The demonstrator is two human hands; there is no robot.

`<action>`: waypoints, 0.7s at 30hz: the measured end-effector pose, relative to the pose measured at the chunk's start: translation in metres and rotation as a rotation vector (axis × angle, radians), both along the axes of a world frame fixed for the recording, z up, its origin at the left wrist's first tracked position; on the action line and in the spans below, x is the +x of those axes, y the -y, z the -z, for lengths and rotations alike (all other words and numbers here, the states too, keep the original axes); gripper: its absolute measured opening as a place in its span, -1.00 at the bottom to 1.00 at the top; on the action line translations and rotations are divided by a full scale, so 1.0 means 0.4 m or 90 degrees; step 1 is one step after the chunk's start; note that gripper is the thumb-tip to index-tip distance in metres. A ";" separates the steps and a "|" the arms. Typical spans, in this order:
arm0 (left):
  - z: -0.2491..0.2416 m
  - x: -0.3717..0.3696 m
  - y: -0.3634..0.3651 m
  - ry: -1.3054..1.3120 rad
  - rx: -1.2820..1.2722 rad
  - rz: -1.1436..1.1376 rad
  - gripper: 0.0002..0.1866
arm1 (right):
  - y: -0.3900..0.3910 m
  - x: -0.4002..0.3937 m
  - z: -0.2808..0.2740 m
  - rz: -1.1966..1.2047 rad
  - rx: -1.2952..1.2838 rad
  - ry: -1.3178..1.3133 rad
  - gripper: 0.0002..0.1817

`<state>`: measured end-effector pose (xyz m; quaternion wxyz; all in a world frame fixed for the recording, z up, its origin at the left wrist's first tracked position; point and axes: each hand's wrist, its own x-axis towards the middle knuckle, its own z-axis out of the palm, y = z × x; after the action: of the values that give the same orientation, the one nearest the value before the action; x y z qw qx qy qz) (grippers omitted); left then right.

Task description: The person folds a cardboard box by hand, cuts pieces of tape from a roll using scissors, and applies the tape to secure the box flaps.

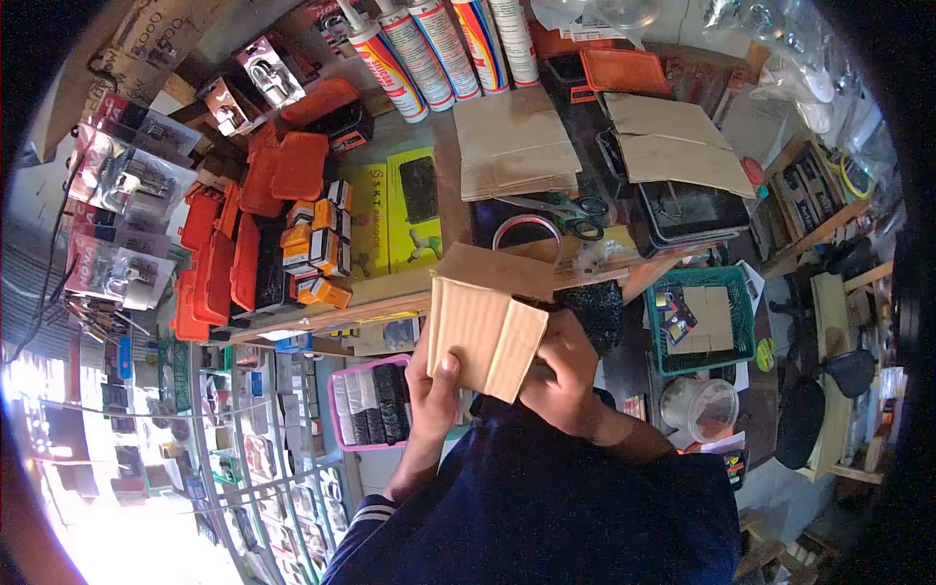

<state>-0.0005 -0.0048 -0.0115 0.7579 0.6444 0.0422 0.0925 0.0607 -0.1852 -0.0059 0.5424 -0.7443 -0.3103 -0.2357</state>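
Cardboard: a folded piece [478, 336], held up in front of the dark blue top, between both hands; its darker upper flap tilts away toward the bench [400, 297].
Left hand: [435, 390] closed on the lower left of the cardboard, thumb laid flat on the front face.
Right hand: [565, 375] at the cardboard's right edge, fingers bent; how far they reach behind it, cannot tell.
Ring: [527, 219] a round band just beyond the upper flap, partly hidden by it.
Scissors: [585, 216] dark-handled, on the bench near the ring.
Sheets: flat brown stack [517, 146] beyond the scissors, below the upright tubes [431, 49].
Bench, left side: red cases [212, 273], small orange, black and white boxes [320, 239], and yellow packaging [373, 214] beside them.
Right side: green basket [654, 327] with cardboard inside; clear tub [700, 409] just below it.
Lower left: pink basket [337, 409] holding dark and pale packs.
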 end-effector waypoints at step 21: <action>-0.114 0.024 -0.117 0.427 0.592 0.096 -0.21 | -0.027 0.043 0.015 -0.729 0.772 -0.671 -0.22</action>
<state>0.0090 0.0421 0.0340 0.3715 0.8463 -0.2914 0.2466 0.0779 -0.1744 -0.0120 0.9330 -0.0876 -0.1688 0.3054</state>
